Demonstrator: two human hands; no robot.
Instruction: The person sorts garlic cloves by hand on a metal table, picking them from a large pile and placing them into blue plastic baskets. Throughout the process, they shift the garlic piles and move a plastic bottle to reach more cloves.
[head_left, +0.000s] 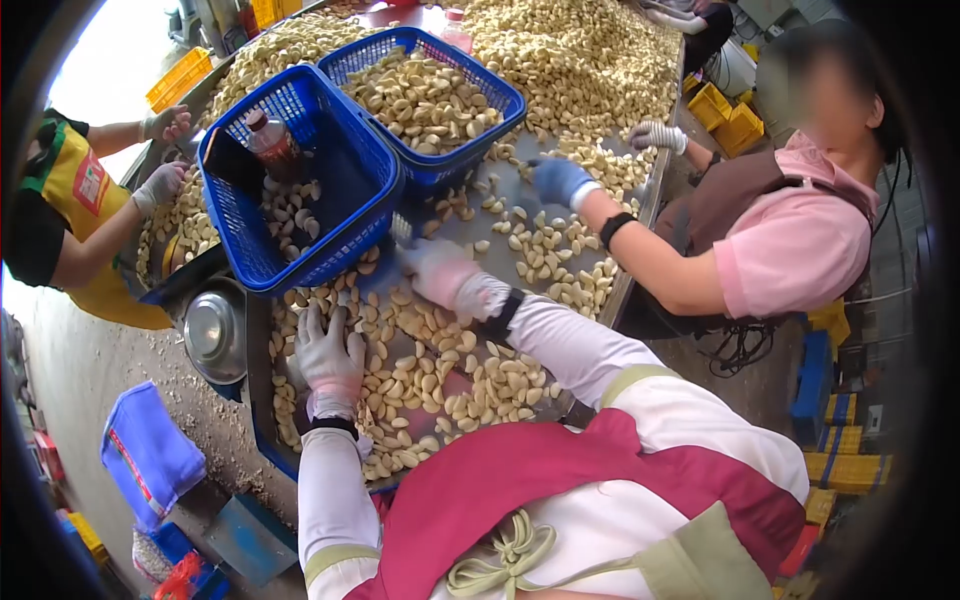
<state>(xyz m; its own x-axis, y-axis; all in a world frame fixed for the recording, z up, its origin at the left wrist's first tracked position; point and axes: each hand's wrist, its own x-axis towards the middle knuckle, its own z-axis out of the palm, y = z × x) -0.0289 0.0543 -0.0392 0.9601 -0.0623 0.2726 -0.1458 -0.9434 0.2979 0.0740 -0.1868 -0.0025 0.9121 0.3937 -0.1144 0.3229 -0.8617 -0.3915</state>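
Pale garlic cloves (425,375) lie spread over the metal table in front of me. My left hand (330,355), in a whitish glove, rests on the cloves near the table's left edge with its fingers spread. Further right, my right hand (442,275) is over the table beside the corner of a blue basket (330,245). Its fingers are blurred, so I cannot make out their pose or anything in them. In that basket are a bottle with a red cap (272,145), a dark object and some cloves. A second blue basket (505,110) behind it holds many cloves.
A co-worker in pink (800,235) reaches gloved hands over the cloves at right. Another co-worker in a yellow apron (105,240) works at left. A large clove pile (580,60) covers the far table. A round metal lid (212,325) is beside the left edge.
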